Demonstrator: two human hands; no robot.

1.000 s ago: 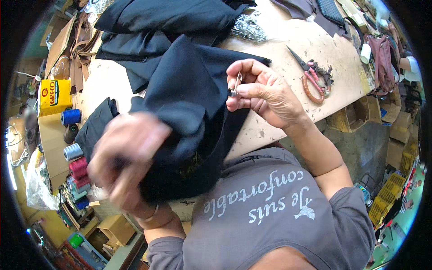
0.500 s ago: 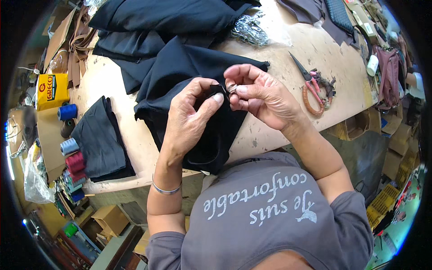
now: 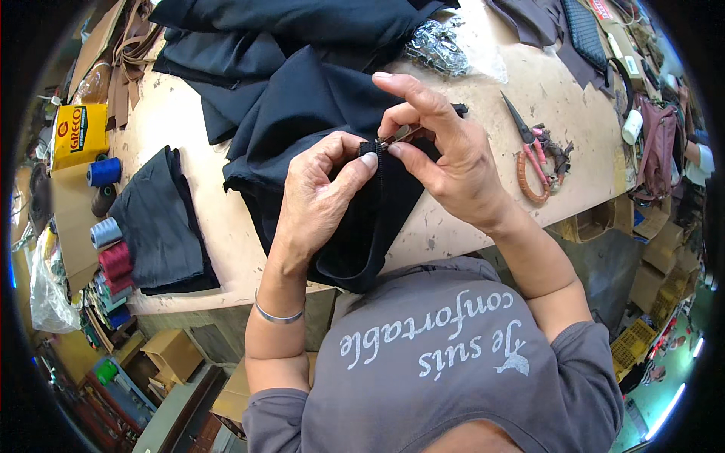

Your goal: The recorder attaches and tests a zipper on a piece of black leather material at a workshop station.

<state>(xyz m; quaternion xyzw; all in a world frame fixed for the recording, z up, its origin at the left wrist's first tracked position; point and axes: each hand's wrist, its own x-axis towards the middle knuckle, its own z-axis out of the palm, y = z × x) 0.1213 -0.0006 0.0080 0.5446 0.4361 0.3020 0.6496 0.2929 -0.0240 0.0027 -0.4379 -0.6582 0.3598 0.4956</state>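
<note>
My left hand is closed on the end of a black zipper attached to black fabric that hangs beneath both hands over the table's near edge. My right hand, index finger raised, pinches a small metal zipper slider with a dangling pull at the top of the zipper tape, just right of my left thumb. Scissors with pink-and-orange wrapped handles lie to the right of my right hand.
The worktable holds piled black cloth, a chain bundle, folded black pieces and brown fabric. A yellow box and thread spools are at left; cardboard boxes are below.
My left hand swung up and rightward from the lower left to the zipper end beside my right hand. Since half a second ago, my right index finger has lifted and the zipper tape shows between my hands.
</note>
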